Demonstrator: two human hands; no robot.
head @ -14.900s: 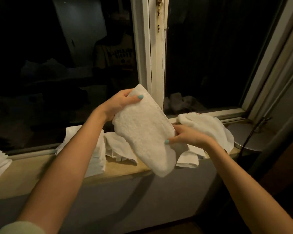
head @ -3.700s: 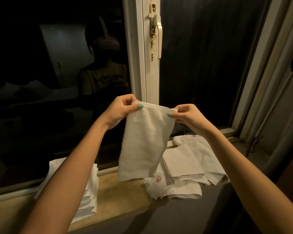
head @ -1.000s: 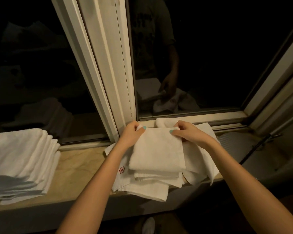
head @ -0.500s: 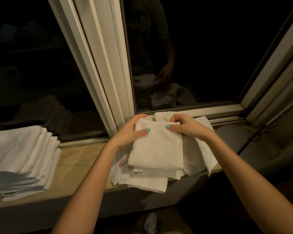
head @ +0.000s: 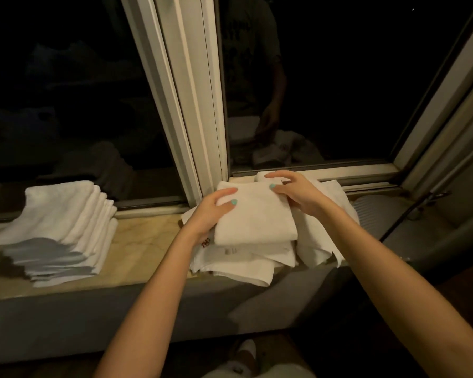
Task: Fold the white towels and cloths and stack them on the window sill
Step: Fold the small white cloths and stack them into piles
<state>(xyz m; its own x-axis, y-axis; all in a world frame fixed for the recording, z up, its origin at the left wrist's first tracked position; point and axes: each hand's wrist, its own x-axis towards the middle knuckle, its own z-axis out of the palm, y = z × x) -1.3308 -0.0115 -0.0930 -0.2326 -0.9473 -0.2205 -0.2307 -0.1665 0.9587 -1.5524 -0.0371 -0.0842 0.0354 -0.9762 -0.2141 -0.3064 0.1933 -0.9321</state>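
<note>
Folded towel [head: 257,216] lying atop loose pile [head: 230,264] on sill [head: 142,241], right part; left hand [head: 213,211] grip clamped on towel's left edge, thumb on top; right hand [head: 298,193] grip apart, thumb tip touching towel's far right corner; folded stack [head: 58,227] on sill, well to left.

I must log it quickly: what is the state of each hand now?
Left hand: holding the folded towel at its left edge, thumb on top.
Right hand: open, fingers arched, thumb tip touching the same towel.
</note>
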